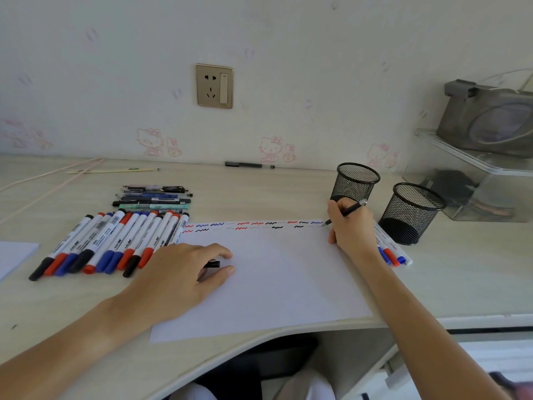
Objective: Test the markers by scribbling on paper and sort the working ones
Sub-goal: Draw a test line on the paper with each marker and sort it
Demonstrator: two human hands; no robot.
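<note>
Right hand (350,226) grips a slim black pen (350,210), tip at the far right corner of the white paper sheet (274,278), left hand (178,272) pinching a black cap (214,264): scribble test underway, so recapping and sorting toward the black mesh cups (356,181) looks next.

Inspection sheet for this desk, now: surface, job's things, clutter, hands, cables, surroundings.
Surface: pale desk, white paper at its front edge.
Job's things: scribbles along the paper's far edge; markers row left, pens behind; more markers right; two mesh cups.
Clutter: lone pen by wall; second sheet far left.
Hands: left hand rests on paper, holding black cap; right hand grips black pen, tip on paper.
Cables: pink cord far left.
Surroundings: wall socket; clear box right.
</note>
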